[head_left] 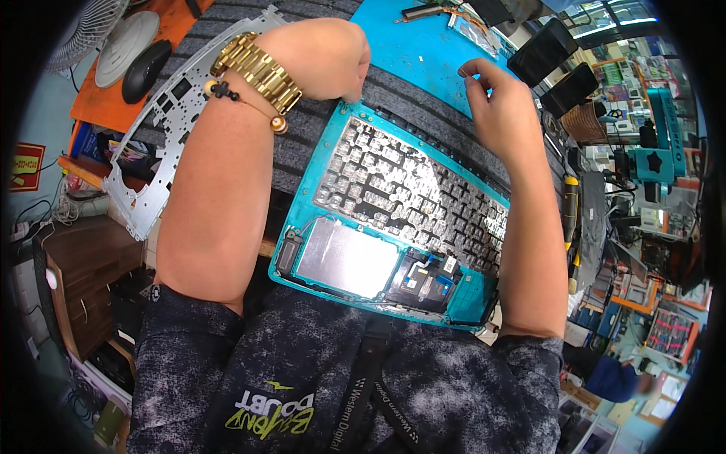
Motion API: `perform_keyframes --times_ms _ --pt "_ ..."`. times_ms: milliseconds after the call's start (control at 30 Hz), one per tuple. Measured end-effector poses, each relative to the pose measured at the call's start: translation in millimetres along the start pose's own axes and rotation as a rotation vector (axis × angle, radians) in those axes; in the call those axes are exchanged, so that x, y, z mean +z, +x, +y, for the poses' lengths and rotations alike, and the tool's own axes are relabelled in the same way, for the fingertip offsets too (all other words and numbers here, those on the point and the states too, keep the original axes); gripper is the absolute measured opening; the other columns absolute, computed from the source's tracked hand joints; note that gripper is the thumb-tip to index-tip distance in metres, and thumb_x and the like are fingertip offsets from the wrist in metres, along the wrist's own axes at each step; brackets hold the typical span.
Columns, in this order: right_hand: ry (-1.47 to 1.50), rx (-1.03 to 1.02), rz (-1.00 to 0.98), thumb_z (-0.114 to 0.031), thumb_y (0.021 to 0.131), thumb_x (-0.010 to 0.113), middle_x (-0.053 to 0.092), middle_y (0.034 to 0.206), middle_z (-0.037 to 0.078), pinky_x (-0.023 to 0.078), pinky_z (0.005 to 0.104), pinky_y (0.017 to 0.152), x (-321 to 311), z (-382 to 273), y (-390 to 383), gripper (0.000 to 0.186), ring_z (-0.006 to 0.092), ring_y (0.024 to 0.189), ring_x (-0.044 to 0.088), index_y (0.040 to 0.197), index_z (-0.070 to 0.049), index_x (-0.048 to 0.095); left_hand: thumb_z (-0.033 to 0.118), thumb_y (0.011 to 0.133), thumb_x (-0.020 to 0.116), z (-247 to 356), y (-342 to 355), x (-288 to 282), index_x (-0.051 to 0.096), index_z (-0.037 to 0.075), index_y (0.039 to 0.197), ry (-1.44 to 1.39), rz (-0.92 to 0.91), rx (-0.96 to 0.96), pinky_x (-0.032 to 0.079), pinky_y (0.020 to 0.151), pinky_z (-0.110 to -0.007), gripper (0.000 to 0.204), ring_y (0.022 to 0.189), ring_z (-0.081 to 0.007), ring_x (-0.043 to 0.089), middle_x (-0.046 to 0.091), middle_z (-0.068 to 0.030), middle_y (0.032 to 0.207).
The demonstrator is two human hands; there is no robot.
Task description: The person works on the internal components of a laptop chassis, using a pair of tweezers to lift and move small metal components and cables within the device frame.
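A teal laptop top case (305,198) lies tilted, inner side up, at the bench's near edge against my shirt. Its keyboard area (408,185) shows rows of clear, shiny key parts, with a silver panel (349,259), a speaker and a black touchpad section (423,281) below. My left hand (327,62) is closed, its fingertips down at the case's far left corner; whatever they pinch is hidden. Above the far right side, my right hand (501,106) hovers with fingers loosely curled. A small gap shows between thumb and forefinger, with nothing visible in it.
A perforated silver metal plate (144,178) rests left, under my left forearm. Beyond the grey ribbed mat lies a blue mat (393,45) with small parts. A black mouse (146,72) and a fan stand far left; phones (543,51) and a yellow-black screwdriver (569,212) are right.
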State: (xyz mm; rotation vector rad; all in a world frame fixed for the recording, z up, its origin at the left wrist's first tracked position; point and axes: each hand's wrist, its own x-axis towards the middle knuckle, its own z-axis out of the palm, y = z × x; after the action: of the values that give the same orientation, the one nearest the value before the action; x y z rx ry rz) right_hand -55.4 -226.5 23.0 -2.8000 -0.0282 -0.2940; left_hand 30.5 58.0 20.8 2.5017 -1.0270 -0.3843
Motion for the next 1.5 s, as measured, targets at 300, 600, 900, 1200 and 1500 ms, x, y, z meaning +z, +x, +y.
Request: perform_keyframes --times_ms 300,600,900,1200,1500 --pt "-0.158 0.139 -0.062 -0.033 0.106 0.074 0.082 0.099 0.02 0.061 0.0528 0.085 2.6 1.9 8.8 0.025 0.0435 0.095 0.079 0.116 -0.012 0.082 0.017 0.092 0.089 0.2 -1.5 2.6 0.085 0.0 0.098 0.003 -0.016 0.019 0.064 0.077 -0.042 0.018 0.081 -0.0275 0.08 0.082 -0.0164 0.088" --pt "-0.094 0.118 -0.044 -0.034 0.108 0.076 0.082 0.103 0.023 0.062 0.0509 0.088 -2.9 4.4 13.7 0.029 0.0426 0.098 0.08 0.121 -0.008 0.083 0.017 0.093 0.089 0.1 0.9 0.6 0.085 0.0 0.099 0.003 -0.009 -0.003 0.064 0.077 -0.042 0.019 0.081 -0.0275 0.08 0.083 -0.0164 0.089" --pt "0.197 -0.261 -0.079 -0.008 0.103 0.069 0.079 0.105 0.021 0.062 0.0501 0.087 -1.6 -44.2 -27.6 0.022 0.0426 0.094 0.077 0.122 -0.004 0.08 0.013 0.091 0.088 4.6 0.1 -2.8 0.085 0.0 0.1 -0.014 -0.037 -0.065 0.065 0.077 -0.042 0.016 0.082 -0.0261 0.081 0.084 -0.0157 0.09" --pt "0.146 -0.425 -0.108 -0.001 0.096 0.084 0.077 0.105 0.015 0.061 0.0439 0.076 16.3 -66.8 -48.2 0.021 0.036 0.086 0.076 0.117 -0.003 0.085 0.013 0.09 0.089 5.2 0.7 -2.7 0.086 0.001 0.099 0.049 -0.02 -0.037 0.065 0.077 -0.041 0.015 0.083 -0.027 0.081 0.084 -0.0149 0.091" --pt "0.149 -0.394 -0.116 -0.006 0.094 0.08 0.073 0.099 0.011 0.063 0.0475 0.082 21.8 -66.7 -50.5 0.017 0.0354 0.093 0.076 0.11 -0.008 0.087 0.014 0.089 0.089 3.8 2.4 -0.6 0.085 0.001 0.097 0.047 -0.024 -0.05 0.065 0.078 -0.042 0.015 0.083 -0.0273 0.081 0.083 -0.0151 0.09"
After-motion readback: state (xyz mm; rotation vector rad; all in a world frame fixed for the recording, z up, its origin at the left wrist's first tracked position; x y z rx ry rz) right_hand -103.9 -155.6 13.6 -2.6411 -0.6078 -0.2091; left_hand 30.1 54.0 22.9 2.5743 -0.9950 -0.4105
